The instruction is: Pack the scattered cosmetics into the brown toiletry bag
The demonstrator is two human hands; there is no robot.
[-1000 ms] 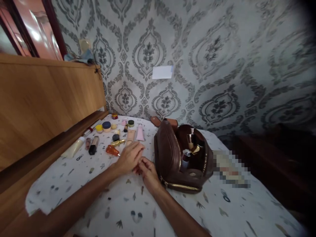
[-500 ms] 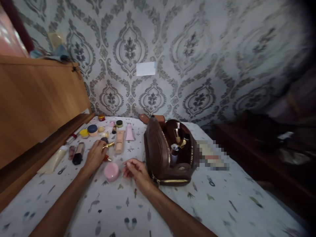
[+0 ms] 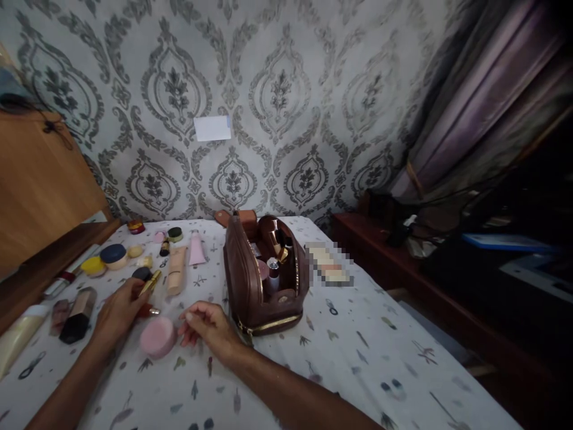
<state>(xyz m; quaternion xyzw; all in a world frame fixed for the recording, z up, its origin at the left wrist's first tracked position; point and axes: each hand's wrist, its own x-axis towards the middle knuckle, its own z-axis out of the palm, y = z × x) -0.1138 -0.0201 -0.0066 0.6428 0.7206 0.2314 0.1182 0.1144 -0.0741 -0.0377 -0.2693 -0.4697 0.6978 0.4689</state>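
My left hand (image 3: 117,313) has its fingers closed on a slim gold cosmetic tube (image 3: 151,283), tilted just above the cloth. Under its fingers lies a small reddish-brown bottle with a shiny cap (image 3: 147,311), partly covered. A round pink jar (image 3: 158,337) sits between my two hands. Beside it my right hand (image 3: 208,329) hovers with loosely curled fingers apart and nothing seen in them. To its right stands a brown makeup bag (image 3: 242,280), unzipped, with several bottles and tubes inside. A beige tube (image 3: 176,270) and a pink tube (image 3: 196,248) lie beyond my left hand.
Several jars, including a blue-lidded one (image 3: 113,255) and a yellow one (image 3: 93,266), stand at the left near a dark-capped bottle (image 3: 78,315). Right of the bag lies a pixelated flat item (image 3: 329,264). A patterned wall (image 3: 277,89) rises behind the table.
The view has swung right, so everything appears farther left. The gold tube in my left hand has turned from nearly level to a steeper slant. My right hand stays beside the pink jar.
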